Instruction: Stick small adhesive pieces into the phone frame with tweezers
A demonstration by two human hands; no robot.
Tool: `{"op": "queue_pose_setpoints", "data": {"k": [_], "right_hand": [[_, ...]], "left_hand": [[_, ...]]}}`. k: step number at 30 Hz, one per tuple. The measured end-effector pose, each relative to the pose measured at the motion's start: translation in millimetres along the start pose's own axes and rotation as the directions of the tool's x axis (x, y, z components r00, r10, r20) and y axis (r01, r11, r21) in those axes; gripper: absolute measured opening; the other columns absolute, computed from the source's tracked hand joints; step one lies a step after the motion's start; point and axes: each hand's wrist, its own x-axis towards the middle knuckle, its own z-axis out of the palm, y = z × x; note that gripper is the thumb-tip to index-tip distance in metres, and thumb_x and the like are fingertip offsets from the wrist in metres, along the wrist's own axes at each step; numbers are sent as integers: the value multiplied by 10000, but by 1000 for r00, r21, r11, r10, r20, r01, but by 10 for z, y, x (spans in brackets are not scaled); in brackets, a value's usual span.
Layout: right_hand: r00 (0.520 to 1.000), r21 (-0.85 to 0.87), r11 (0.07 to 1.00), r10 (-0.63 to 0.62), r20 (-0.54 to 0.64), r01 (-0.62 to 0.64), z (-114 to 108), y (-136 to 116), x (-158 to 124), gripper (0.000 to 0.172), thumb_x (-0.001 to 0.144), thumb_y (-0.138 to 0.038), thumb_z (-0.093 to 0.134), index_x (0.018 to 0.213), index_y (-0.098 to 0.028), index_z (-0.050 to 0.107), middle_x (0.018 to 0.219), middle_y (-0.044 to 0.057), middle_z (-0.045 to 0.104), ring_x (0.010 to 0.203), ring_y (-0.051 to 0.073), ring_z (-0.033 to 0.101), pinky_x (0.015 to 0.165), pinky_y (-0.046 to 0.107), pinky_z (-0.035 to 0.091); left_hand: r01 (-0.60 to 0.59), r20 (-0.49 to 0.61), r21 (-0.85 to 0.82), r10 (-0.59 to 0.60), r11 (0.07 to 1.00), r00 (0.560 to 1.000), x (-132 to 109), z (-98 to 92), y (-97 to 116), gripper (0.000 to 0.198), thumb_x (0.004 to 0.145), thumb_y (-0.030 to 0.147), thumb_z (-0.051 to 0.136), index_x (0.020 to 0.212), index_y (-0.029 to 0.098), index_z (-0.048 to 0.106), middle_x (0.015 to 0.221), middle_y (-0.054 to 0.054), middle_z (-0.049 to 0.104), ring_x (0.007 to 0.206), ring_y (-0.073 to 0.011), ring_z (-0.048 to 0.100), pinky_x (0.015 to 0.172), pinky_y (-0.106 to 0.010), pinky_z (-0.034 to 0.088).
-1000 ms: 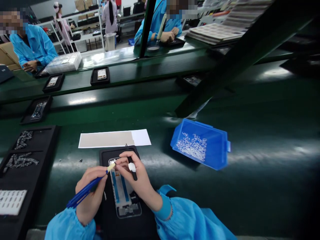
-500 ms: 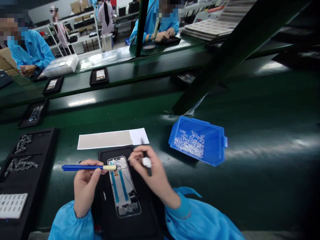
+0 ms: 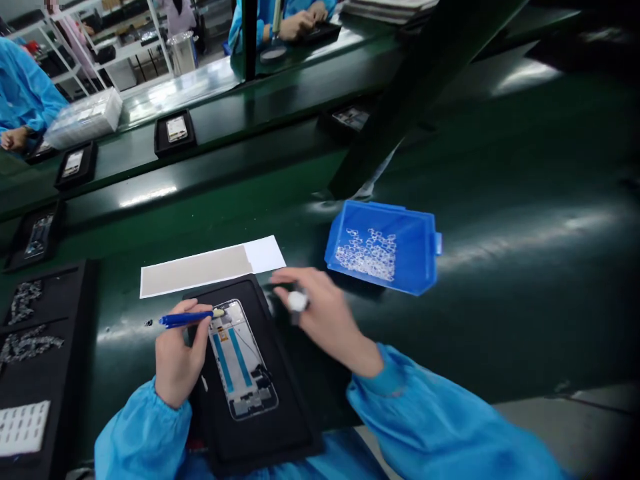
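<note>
My left hand (image 3: 179,357) grips a blue pen-shaped tool (image 3: 186,319) with a pale yellow tip. That tip is over the upper left corner of an opened phone (image 3: 243,363), whose inside shows two blue strips and a thin dark cable. The phone lies in a black tray (image 3: 295,427). My right hand (image 3: 325,310), smeared by motion, is right of the tray's top edge. Its fingers are closed around a dark slim tool with a white part (image 3: 299,301); the tool's exact kind is too blurred to make out.
A blue bin (image 3: 417,257) of small clear pieces stands to the right. A white and beige sheet (image 3: 195,270) lies behind the tray. At left is a black partitioned tray (image 3: 65,373) with small parts. A dark post (image 3: 390,127) slants across. Co-workers sit beyond the bench.
My right hand has moved away from the phone to the right. My left hand has tilted the blue tool and brought its tip to the phone's upper corner. The camera view has shifted.
</note>
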Motion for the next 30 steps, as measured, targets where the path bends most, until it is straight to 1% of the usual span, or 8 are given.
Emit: {"op": "queue_pose_setpoints", "data": {"k": [1,3,5,7,10,13,24,30], "right_hand": [[997,75,997,-6,81,0,133,-83,7,185,940,-116,546,1086,-207,614,1021,59,719,913,226,641,809,370,502],[982,137,990,-40,185,14,345,-165,7,245,930,-103,524,1142,-198,600,1038,76,712,955,247,621,955,464,471],[968,150,988,-64,241,28,468,-164,-15,302,910,-93,510,1183,-190,591,1045,88,702,1010,266,594,1085,554,373],[956,174,985,-66,286,16,514,-131,-49,370,870,-64,495,1204,-195,585,1051,84,693,1051,268,572,1132,585,316],[949,245,969,-53,310,-26,510,-97,-84,424,829,-41,487,1209,-205,581,1068,80,683,1034,261,563,1114,587,347],[954,276,960,-45,295,-40,504,-94,-90,387,840,-48,503,1191,-188,586,1053,93,681,992,264,562,1080,577,391],[949,263,963,-30,312,-55,510,-96,-106,418,849,-17,478,1211,-206,568,1066,90,655,1072,266,568,1100,560,387],[947,241,969,-32,320,-49,514,-88,-114,490,792,17,459,1218,-201,563,1059,91,652,1070,267,563,1103,567,382]], "left_hand": [[-32,9,36,31,999,999,36,1,19,199,954,308,597,1130,217,577,1026,-78,741,995,-242,713,837,-391,603],[-93,26,92,91,991,995,108,2,66,191,959,315,588,1116,207,590,1001,-78,745,958,-236,720,829,-385,600],[-132,40,111,129,985,991,164,13,102,198,960,305,587,1130,203,584,989,-73,747,944,-228,721,838,-377,592],[-148,52,103,143,984,988,193,31,113,207,955,287,595,1145,211,572,989,-65,747,958,-223,716,857,-371,581],[-141,68,77,136,987,988,196,59,101,208,944,257,610,1147,233,568,991,-46,745,966,-209,708,862,-354,569],[-113,85,55,108,992,990,181,72,96,206,935,229,619,1136,243,576,999,-38,738,957,-194,705,856,-333,564],[-150,96,77,143,986,985,202,95,159,187,927,213,637,1109,225,596,975,-39,740,908,-192,722,803,-302,577],[-171,135,79,160,982,978,221,83,195,171,935,185,611,1100,231,600,972,-30,742,886,-182,726,748,-275,586]]}}
